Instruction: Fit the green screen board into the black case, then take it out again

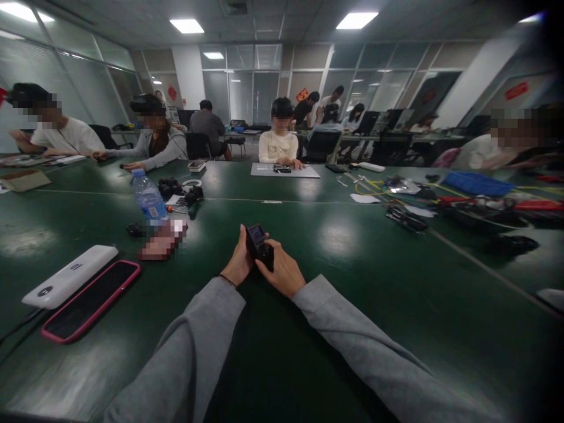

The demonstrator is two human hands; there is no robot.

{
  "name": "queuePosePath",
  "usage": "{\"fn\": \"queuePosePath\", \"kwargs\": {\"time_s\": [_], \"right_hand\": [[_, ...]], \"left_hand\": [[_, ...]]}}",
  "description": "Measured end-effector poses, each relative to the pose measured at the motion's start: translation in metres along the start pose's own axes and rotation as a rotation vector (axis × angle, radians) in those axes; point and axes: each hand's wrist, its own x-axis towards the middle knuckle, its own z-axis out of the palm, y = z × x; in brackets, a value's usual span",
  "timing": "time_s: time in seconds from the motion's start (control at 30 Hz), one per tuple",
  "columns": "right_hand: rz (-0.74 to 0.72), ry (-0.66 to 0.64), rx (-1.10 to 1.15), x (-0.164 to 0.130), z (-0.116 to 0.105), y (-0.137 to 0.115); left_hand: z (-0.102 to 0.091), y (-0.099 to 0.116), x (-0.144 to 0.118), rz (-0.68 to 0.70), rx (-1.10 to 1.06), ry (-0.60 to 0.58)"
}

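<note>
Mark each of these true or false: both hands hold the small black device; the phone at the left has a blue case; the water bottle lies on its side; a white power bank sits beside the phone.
1. Both the left hand and right hand hold the small black device: true.
2. The phone has a blue case: false, it is pink.
3. The water bottle lies on its side: false, it stands upright.
4. A white power bank sits beside the phone: true.

Both arms extended forward, grey sleeves; left hand (239, 264) and right hand (284, 275) curled together, fingers closed.
</note>
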Motion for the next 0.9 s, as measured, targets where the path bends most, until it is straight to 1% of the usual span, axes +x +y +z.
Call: {"fn": "queuePosePath", "kwargs": {"time_s": [0.1,0.17,0.27,0.37,0.43,0.57,0.73,0.77,0.83,0.9], "right_hand": [[-0.004,0.004,0.012,0.0,-0.002,-0.002],[-0.018,0.045,0.05,0.001,-0.005,-0.005],[-0.014,0.182,0.117,0.002,-0.01,-0.008],[0.02,0.329,0.167,0.004,-0.014,-0.006],[0.06,0.359,0.207,0.005,-0.014,-0.003],[0.157,0.321,0.32,0.008,-0.012,0.005],[0.232,0.127,0.555,0.011,-0.006,0.018],[0.245,0.106,0.585,0.012,-0.005,0.021],[0.275,0.112,0.624,0.012,-0.003,0.027],[0.307,0.147,0.643,0.013,0.0,0.032]], "left_hand": [[-0.003,-0.004,0.004,0.074,-0.016,0.026],[-0.005,-0.004,0.007,0.089,-0.028,0.051],[-0.008,-0.002,0.009,0.084,-0.06,0.097],[-0.011,0.002,0.008,0.078,-0.105,0.106],[-0.012,0.005,0.007,0.083,-0.134,0.105],[-0.012,0.007,0.004,0.092,-0.149,0.081],[-0.008,0.007,0.003,0.006,-0.112,0.019],[-0.008,0.007,0.003,-0.007,-0.099,0.016],[-0.007,0.008,0.002,-0.022,-0.078,0.019],[-0.006,0.009,0.001,-0.036,-0.065,0.012]]}}
